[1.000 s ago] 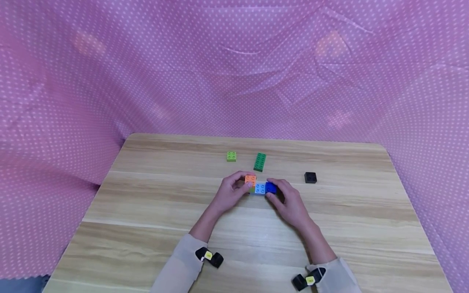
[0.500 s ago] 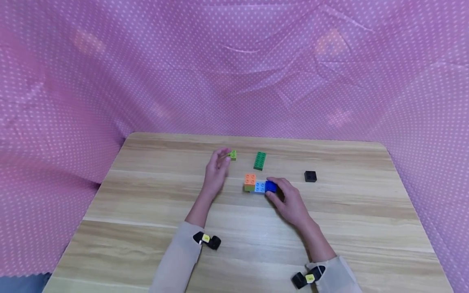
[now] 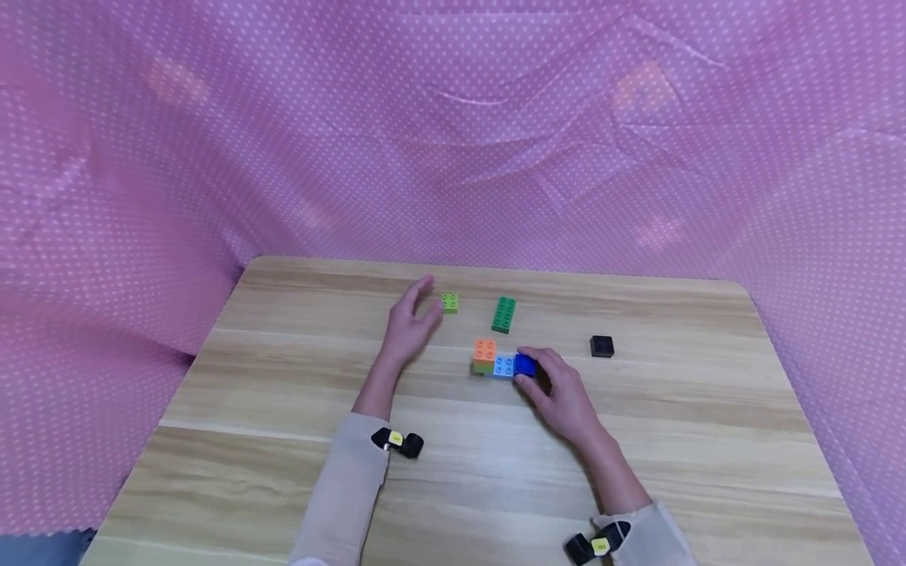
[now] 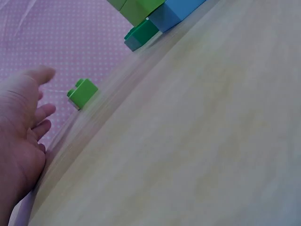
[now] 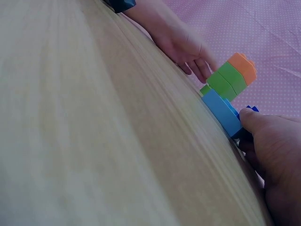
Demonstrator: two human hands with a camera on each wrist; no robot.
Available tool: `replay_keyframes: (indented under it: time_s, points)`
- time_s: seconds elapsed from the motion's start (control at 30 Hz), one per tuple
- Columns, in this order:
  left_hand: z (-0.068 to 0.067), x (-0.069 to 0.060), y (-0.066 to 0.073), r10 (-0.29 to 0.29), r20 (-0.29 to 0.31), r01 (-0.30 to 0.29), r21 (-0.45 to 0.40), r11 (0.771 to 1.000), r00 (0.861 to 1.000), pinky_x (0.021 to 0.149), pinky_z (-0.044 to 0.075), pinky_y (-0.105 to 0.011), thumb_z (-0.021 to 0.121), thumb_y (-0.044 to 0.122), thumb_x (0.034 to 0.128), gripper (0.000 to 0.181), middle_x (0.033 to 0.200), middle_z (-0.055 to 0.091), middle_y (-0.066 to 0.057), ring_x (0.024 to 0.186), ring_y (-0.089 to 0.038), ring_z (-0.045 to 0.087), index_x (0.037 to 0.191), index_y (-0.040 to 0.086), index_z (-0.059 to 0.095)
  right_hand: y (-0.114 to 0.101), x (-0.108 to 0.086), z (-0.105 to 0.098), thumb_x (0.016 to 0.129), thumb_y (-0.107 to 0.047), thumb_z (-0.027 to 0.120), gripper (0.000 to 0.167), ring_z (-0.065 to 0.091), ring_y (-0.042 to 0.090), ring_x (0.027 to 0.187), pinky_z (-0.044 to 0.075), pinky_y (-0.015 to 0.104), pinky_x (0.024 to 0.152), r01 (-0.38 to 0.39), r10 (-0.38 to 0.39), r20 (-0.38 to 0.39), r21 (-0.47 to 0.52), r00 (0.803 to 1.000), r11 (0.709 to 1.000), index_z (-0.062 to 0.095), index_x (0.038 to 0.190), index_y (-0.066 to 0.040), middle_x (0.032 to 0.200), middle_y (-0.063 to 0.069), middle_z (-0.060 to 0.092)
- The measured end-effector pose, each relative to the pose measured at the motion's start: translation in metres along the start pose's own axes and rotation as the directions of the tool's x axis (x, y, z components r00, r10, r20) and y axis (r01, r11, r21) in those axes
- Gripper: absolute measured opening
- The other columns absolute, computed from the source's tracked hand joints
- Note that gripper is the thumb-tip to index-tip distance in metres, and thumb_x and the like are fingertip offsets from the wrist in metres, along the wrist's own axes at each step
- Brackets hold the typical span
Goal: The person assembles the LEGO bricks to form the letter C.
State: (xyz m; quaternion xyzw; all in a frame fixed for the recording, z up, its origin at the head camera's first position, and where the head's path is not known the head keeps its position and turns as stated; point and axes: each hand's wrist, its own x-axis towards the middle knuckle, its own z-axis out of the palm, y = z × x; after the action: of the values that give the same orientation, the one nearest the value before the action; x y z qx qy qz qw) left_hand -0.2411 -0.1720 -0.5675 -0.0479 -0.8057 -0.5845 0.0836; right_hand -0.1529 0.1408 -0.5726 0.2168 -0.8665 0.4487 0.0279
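My left hand [image 3: 409, 326] is beside the lime-green brick [image 3: 449, 303], its fingers spread and nothing held. In the left wrist view a gap shows between the thumb and that brick [image 4: 83, 93]. My right hand [image 3: 562, 393] pinches the dark blue brick [image 3: 524, 365] at the right end of a small build between thumb and fingers. The build has a light blue brick [image 3: 504, 365] in its middle and an orange brick [image 3: 484, 350] on top of green ones [image 5: 227, 80] at its left end. My right fingers partly hide the dark blue brick.
A long dark green brick [image 3: 504, 314] lies behind the build, and a black brick [image 3: 602, 346] lies to the right. The wooden table [image 3: 233, 377] ends at a pink dotted cloth [image 3: 453, 157] behind it.
My left hand has let go of the build's orange end and moved left and away from me to the lime-green brick, its fingers now spread wider. The right hand has stayed put.
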Motion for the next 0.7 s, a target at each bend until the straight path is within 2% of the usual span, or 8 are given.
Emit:
replay_keyframes:
  time_s: [0.1,0.23,0.27,0.33,0.4,0.47,0.6,0.7]
  points:
    - [0.003,-0.001,0.0,0.028,0.026,-0.031,0.132,0.991,0.999,0.127,0.03,-0.045,0.071,0.019,0.1012,0.06,0.153,0.056,-0.012,0.145,-0.031,0.049,0.156,0.009,0.049,0.0,0.0,-0.001,0.104,-0.026,0.07,0.045,0.062,0.024,0.13,0.05,0.05,0.111,-0.006,0.006,0.002,-0.004,1.0,1.0,0.06,0.147,-0.016,0.139,0.005,0.065]
    - [0.007,-0.001,0.0,0.054,0.077,-0.077,0.349,0.934,0.996,0.13,0.016,-0.051,0.071,0.021,0.1007,0.057,0.155,0.056,-0.011,0.149,-0.033,0.044,0.154,0.01,0.052,0.001,0.001,0.0,0.104,-0.026,0.07,0.045,0.061,0.024,0.131,0.05,0.05,0.112,-0.005,0.005,0.003,-0.007,1.0,1.0,0.06,0.147,-0.017,0.14,0.005,0.065]
    - [0.007,-0.001,0.0,0.056,0.089,-0.086,0.383,0.92,0.995,0.131,0.012,-0.051,0.071,0.022,0.1009,0.056,0.155,0.056,-0.011,0.15,-0.033,0.042,0.153,0.011,0.053,0.001,0.001,0.0,0.104,-0.026,0.07,0.045,0.062,0.024,0.131,0.05,0.05,0.111,-0.003,0.003,0.002,-0.007,1.0,1.0,0.06,0.147,-0.016,0.14,0.005,0.065]
    - [0.007,-0.001,0.001,0.056,0.098,-0.092,0.411,0.907,0.994,0.131,0.007,-0.052,0.072,0.021,0.1011,0.052,0.155,0.056,-0.01,0.153,-0.032,0.039,0.15,0.012,0.057,0.001,0.001,0.001,0.104,-0.026,0.07,0.045,0.062,0.024,0.13,0.05,0.05,0.111,-0.001,0.001,0.0,-0.007,1.0,1.0,0.06,0.147,-0.016,0.139,0.005,0.065]
    - [0.008,-0.002,0.0,0.059,0.085,-0.088,0.395,0.914,0.995,0.131,0.008,-0.051,0.073,0.019,0.1006,0.047,0.151,0.06,-0.009,0.149,-0.031,0.044,0.146,0.012,0.06,0.001,0.002,0.002,0.104,-0.026,0.07,0.045,0.062,0.024,0.13,0.051,0.05,0.111,0.001,-0.001,-0.002,-0.008,1.0,1.0,0.061,0.146,-0.016,0.139,0.005,0.065]
    - [0.008,-0.002,-0.001,0.06,0.064,-0.078,0.339,0.938,0.996,0.13,0.018,-0.048,0.074,0.016,0.0994,0.044,0.147,0.063,-0.008,0.143,-0.029,0.051,0.142,0.011,0.064,0.0,0.002,0.002,0.104,-0.026,0.07,0.045,0.062,0.024,0.13,0.05,0.05,0.111,0.001,-0.001,-0.001,-0.009,1.0,1.0,0.061,0.146,-0.015,0.139,0.005,0.065]
    - [0.011,-0.005,0.001,0.067,0.014,-0.068,0.14,0.988,0.998,0.119,0.043,-0.041,0.077,0.012,0.0966,0.041,0.139,0.067,-0.008,0.131,-0.027,0.062,0.136,0.008,0.066,-0.001,0.002,0.002,0.104,-0.025,0.07,0.045,0.062,0.024,0.13,0.05,0.049,0.111,0.003,-0.003,-0.004,-0.007,1.0,1.0,0.061,0.146,-0.015,0.139,0.006,0.065]
    - [0.017,-0.011,0.006,0.072,-0.022,-0.073,-0.007,0.997,0.997,0.109,0.052,-0.038,0.078,0.011,0.0959,0.04,0.132,0.069,-0.008,0.121,-0.027,0.066,0.135,0.006,0.067,-0.001,0.001,0.001,0.104,-0.024,0.071,0.044,0.062,0.024,0.128,0.051,0.049,0.11,0.006,-0.006,-0.01,-0.006,1.0,1.0,0.061,0.146,-0.014,0.138,0.006,0.066]
